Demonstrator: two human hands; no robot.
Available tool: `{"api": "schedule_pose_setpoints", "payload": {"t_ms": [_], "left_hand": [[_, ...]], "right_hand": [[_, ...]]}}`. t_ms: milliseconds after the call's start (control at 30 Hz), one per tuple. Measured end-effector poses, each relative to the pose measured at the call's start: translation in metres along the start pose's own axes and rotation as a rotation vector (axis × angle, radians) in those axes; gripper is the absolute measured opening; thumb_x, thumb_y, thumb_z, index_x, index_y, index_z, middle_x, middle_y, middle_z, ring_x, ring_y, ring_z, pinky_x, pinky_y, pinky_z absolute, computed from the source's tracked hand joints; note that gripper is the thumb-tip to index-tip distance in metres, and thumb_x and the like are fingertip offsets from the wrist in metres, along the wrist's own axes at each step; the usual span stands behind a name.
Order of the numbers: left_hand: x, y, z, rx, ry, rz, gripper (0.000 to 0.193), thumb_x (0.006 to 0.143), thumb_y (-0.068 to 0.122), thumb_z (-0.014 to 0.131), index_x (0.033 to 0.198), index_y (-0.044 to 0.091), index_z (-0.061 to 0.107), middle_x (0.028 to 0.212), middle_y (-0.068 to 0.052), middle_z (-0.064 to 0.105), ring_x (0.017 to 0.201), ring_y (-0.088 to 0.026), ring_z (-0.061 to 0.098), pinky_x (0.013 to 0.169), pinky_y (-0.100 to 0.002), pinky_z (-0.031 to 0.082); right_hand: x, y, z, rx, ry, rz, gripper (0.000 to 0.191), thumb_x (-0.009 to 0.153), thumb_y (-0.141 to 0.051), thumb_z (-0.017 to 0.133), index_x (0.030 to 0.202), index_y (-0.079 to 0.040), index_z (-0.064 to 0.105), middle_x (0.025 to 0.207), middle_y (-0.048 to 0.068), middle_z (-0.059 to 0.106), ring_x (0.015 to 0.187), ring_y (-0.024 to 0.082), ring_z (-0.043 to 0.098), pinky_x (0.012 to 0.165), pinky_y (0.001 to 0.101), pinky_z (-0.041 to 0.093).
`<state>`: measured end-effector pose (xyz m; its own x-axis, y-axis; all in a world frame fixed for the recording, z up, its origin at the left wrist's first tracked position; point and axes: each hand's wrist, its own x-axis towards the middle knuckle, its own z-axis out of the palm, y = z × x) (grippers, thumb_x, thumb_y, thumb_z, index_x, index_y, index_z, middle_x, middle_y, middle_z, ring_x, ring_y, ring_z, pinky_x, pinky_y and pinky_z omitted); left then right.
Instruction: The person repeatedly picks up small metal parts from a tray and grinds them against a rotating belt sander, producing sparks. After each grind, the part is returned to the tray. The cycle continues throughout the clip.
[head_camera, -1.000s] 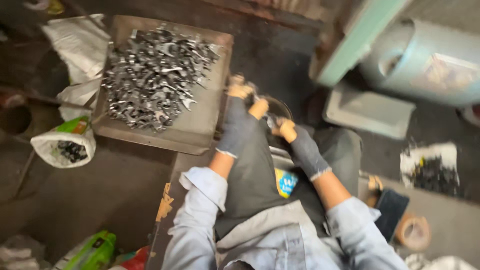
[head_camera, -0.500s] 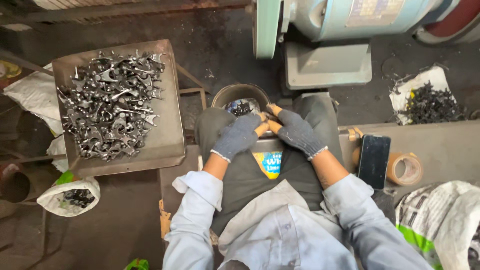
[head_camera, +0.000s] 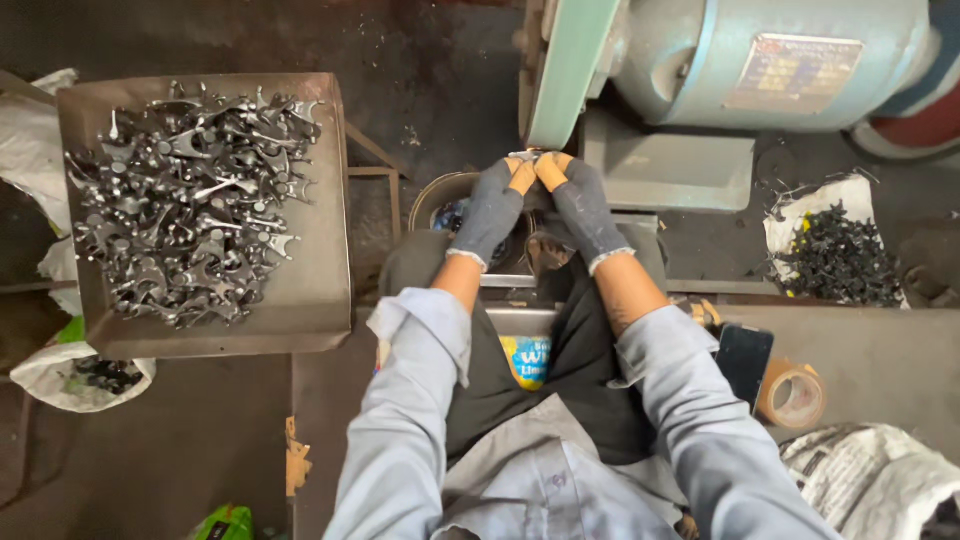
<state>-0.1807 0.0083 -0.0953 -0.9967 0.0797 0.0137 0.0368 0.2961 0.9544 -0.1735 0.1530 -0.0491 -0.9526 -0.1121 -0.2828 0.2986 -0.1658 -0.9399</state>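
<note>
Both arms reach forward, sleeves pushed up. The grey-gloved left hand (head_camera: 492, 208) and grey-gloved right hand (head_camera: 583, 205) meet, orange fingertips (head_camera: 522, 177) touching.

I count a handful of packages, labels and a screen here. A rectangular nameplate (head_camera: 792, 72) sits on the pale blue motor housing at the top right, orange-bordered with a grey field. On the bench to my right a dark phone (head_camera: 743, 362) lies face up, its screen black, just beside a roll of brown packing tape (head_camera: 791, 394). Between my arms I see a blue and yellow printed label (head_camera: 527, 360), partly covered by dark cloth. At the bottom left edge a green packet (head_camera: 222, 522) shows only in part. A white sack (head_camera: 60, 375) holding dark parts lies under the tray at left.
</note>
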Motion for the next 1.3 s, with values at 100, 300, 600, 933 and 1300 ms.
{"api": "schedule_pose_setpoints", "payload": {"t_ms": [100,300,600,933,1300], "left_hand": [[0.006,-0.028,0.010,0.038,0.065,-0.053,0.027,0.097,0.018,0.062,0.116,0.000,0.066,0.106,-0.022,0.073,0.100,-0.036,0.071,0.083,-0.040,0.054],[0.005,-0.056,0.036,-0.023,0.158,0.046,0.022,0.092,0.013,0.059,0.108,-0.001,0.064,0.101,-0.021,0.071,0.096,-0.036,0.072,0.082,-0.042,0.055],[0.006,-0.030,0.056,-0.098,0.135,-0.140,0.027,0.096,0.028,0.062,0.104,0.004,0.069,0.094,-0.019,0.074,0.088,-0.034,0.074,0.077,-0.041,0.056],[-0.012,0.014,-0.140,0.395,0.003,0.239,0.049,0.079,0.046,0.072,0.104,0.004,0.070,0.101,-0.023,0.070,0.097,-0.040,0.068,0.084,-0.048,0.052],[0.010,-0.042,-0.279,1.117,0.310,-0.075,0.022,0.105,0.021,0.055,0.102,0.008,0.073,0.100,-0.022,0.070,0.091,-0.041,0.069,0.075,-0.051,0.054]], "right_hand": [[0.014,0.013,0.003,-0.017,0.071,0.021,0.035,0.103,-0.027,0.062,0.112,0.006,0.070,0.101,0.004,0.073,0.089,0.008,0.064,0.080,0.0256,0.054],[0.018,0.022,-0.008,-0.135,0.096,0.004,0.036,0.106,-0.029,0.061,0.108,0.007,0.070,0.094,0.003,0.071,0.084,0.008,0.060,0.074,0.0252,0.051],[0.015,0.035,-0.026,-0.011,0.138,0.019,0.033,0.103,-0.029,0.062,0.112,0.001,0.070,0.101,0.006,0.073,0.088,0.013,0.068,0.078,0.0281,0.057],[-0.053,-0.003,0.008,-0.698,0.137,-0.074,0.050,0.097,-0.039,0.068,0.130,-0.001,0.064,0.113,0.014,0.071,0.103,0.023,0.065,0.091,0.0355,0.051],[-0.096,-0.010,0.082,-1.228,-0.449,-0.194,0.055,0.090,-0.042,0.068,0.132,-0.007,0.063,0.119,0.023,0.067,0.113,0.040,0.062,0.093,0.0463,0.049]]}}
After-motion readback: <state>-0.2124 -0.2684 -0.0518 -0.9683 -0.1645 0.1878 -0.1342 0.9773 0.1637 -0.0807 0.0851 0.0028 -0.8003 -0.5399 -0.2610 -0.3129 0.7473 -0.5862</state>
